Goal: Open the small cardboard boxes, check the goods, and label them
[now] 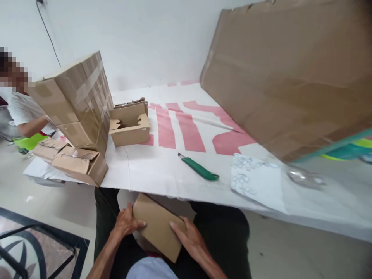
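Note:
A small flat brown cardboard box (157,226) rests on my lap, below the table's front edge. My left hand (125,224) grips its left edge, thumb laid across the top. My right hand (190,238) holds its right side, fingers lying over the surface. On the white table cover (151,170) above my hands lies a green utility knife (199,167), untouched.
A folded open carton (130,124) sits mid-table beside a tall taped box stack (77,99). Flattened cartons (72,161) lie at the left edge. A big cardboard sheet (290,73) leans at right. A sticker sheet (252,180) lies near it. Another person's arm (30,126) is at far left.

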{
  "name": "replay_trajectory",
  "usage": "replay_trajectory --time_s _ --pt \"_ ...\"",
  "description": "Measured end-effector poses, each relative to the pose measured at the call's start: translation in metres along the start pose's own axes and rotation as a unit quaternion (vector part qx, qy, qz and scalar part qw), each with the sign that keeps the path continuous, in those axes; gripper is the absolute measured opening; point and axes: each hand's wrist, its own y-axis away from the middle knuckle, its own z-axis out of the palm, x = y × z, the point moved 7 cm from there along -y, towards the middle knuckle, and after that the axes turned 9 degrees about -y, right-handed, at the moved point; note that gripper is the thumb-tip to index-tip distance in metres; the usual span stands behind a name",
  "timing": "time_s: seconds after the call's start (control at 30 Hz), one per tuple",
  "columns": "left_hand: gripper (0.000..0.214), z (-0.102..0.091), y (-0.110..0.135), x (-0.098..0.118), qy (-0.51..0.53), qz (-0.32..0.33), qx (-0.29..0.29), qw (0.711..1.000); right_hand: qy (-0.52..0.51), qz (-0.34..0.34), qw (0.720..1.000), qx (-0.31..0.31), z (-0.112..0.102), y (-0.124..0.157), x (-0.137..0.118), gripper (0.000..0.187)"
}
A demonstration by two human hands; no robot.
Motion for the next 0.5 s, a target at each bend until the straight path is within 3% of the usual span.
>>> replay_trajectory --time_s 0.13,0.23,0.37,0.5 --pt "0.041 -0.018 0.069 -0.001 0.008 0.035 0.058 0.998 -0.014 -0.068 0.998 -0.006 -0.042 0.050 -0.054 0.057" --pt "0.032 -0.042 0.104 0.003 0.052 0.069 0.117 0.989 -0.012 -0.116 0.993 0.003 -0.068 0.071 -0.102 0.051" --pt "0.035 -0.081 0.120 0.008 0.068 0.109 0.203 0.971 -0.013 -0.177 0.984 -0.002 -0.084 0.063 -0.161 0.045" --pt "0.040 -0.129 0.114 0.013 0.051 0.128 0.293 0.946 -0.027 -0.225 0.974 0.003 -0.086 0.028 -0.209 0.047"
